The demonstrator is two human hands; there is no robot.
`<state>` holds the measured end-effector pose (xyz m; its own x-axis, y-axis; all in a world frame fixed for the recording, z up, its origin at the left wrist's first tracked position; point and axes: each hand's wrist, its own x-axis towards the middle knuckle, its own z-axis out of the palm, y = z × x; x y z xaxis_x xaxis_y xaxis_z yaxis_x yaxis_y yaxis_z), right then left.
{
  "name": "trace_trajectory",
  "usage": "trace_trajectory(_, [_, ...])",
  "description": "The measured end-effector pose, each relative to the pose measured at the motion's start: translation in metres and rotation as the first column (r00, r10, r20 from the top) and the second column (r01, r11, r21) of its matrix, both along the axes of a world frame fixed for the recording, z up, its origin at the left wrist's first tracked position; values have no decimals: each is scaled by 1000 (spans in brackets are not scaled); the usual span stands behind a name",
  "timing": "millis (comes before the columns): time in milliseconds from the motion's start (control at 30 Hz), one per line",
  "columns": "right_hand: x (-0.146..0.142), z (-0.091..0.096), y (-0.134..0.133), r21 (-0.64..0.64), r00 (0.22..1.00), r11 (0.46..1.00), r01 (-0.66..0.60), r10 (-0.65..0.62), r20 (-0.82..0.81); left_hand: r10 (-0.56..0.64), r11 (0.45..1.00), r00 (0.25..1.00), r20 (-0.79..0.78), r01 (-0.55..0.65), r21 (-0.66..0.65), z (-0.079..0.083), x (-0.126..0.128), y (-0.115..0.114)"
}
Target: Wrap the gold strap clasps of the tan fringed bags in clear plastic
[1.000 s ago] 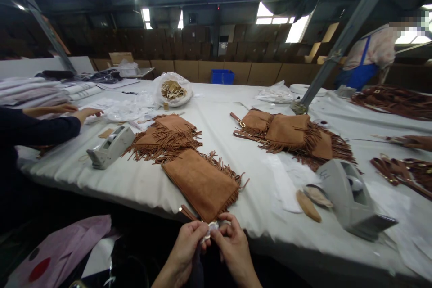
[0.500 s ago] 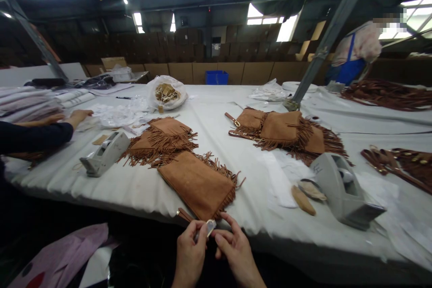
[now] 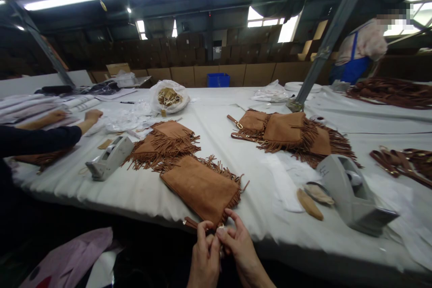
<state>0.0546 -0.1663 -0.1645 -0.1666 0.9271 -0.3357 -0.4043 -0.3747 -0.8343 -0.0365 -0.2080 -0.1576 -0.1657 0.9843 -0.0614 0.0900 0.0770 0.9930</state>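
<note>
A brown suede bag [image 3: 200,186] with fringe along its far and right sides lies flat at the table's front edge. At its near corner, my left hand [image 3: 205,254] and my right hand [image 3: 241,247] come together, thumbs and fingers pinched. Between their fingertips is a small pale, shiny piece [image 3: 221,228], mostly covered and too small to name. My right index finger reaches up to the bag's corner. A short brown strap [image 3: 191,222] with a gold-coloured end sticks out just left of my left fingers.
More fringed bags lie in piles at left [image 3: 162,139] and right [image 3: 286,128]. Grey tape dispensers stand at left [image 3: 111,157] and right [image 3: 354,193]. A plastic bag of tags [image 3: 170,97] sits farther back. A co-worker's arms [image 3: 50,130] reach in from the left.
Both hands have moved slightly right and drawn together on the small piece, my right thumb now on it. The co-worker's hands at left have shifted a little.
</note>
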Motion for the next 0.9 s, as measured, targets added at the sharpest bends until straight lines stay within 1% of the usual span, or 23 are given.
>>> trace_trajectory(67, [4, 8, 7, -29, 1000, 1000, -8, 8, -5, -58, 998, 997, 43, 59, -7, 2, -1, 1])
trace_trajectory(133, [9, 15, 12, -44, 1000, 999, 9, -9, -6, -74, 997, 997, 21, 74, -4, 2, -12, 1])
trace_trajectory(200, [12, 20, 16, -42, 999, 998, 44, -44, -3, 9, 1000, 995, -103, -8, 13, -2, -30, 1])
trace_trajectory(267, [15, 22, 17, -50, 998, 997, 59, -59, -1, 123, 992, 949, -290, -106, 75, -9, -47, 3])
trace_trajectory(300, [16, 22, 17, -57, 998, 997, 59, -59, -3, 153, 986, 910, -384, -115, 120, -12, -53, 4])
trace_trajectory(333, [16, 22, 17, -62, 998, 996, 58, -58, -7, 155, 983, 868, -471, -86, 165, -16, -56, 6])
trace_trajectory(400, [17, 20, 16, -61, 998, 997, 52, -54, -19, 108, 977, 780, -617, 32, 211, -22, -55, 10])
trace_trajectory(433, [18, 18, 16, -58, 998, 997, 48, -50, -26, 87, 974, 737, -670, 79, 214, -24, -51, 13])
trace_trajectory(467, [18, 16, 16, -58, 998, 997, 43, -45, -32, 81, 973, 699, -710, 100, 209, -26, -46, 16])
trace_trajectory(533, [20, 11, 18, -62, 999, 998, 32, -34, -34, 104, 976, 646, -756, 80, 203, -27, -33, 20])
trace_trajectory(600, [23, 3, 21, -60, 999, 998, 25, -26, -25, 142, 977, 632, -762, 35, 212, -26, -22, 22])
trace_trajectory(633, [23, -1, 22, -51, 999, 998, 25, -26, -19, 151, 976, 644, -750, 24, 218, -25, -19, 22])
trace_trajectory(667, [24, -4, 23, -40, 1000, 999, 26, -26, -13, 148, 975, 672, -726, 23, 220, -24, -17, 22])
trace_trajectory(733, [26, -10, 25, -18, 1000, 1000, 21, -21, 14, 90, 980, 775, -625, 44, 196, -20, -19, 21])
trace_trajectory(767, [26, -11, 25, -1, 999, 1000, 10, -10, 43, 46, 986, 836, -547, 49, 159, -18, -22, 21])
trace_trajectory(833, [29, -10, 23, 56, 989, 998, -25, 17, 149, -16, 999, 947, -321, 30, 37, -15, -31, 22])
trace_trajectory(867, [30, -9, 21, 101, 972, 994, -39, 14, 235, -25, 999, 984, -176, 17, -44, -14, -35, 23])
trace_trajectory(900, [32, -7, 18, 157, 941, 987, -44, -12, 338, -16, 992, 1000, -20, 13, -127, -14, -40, 24])
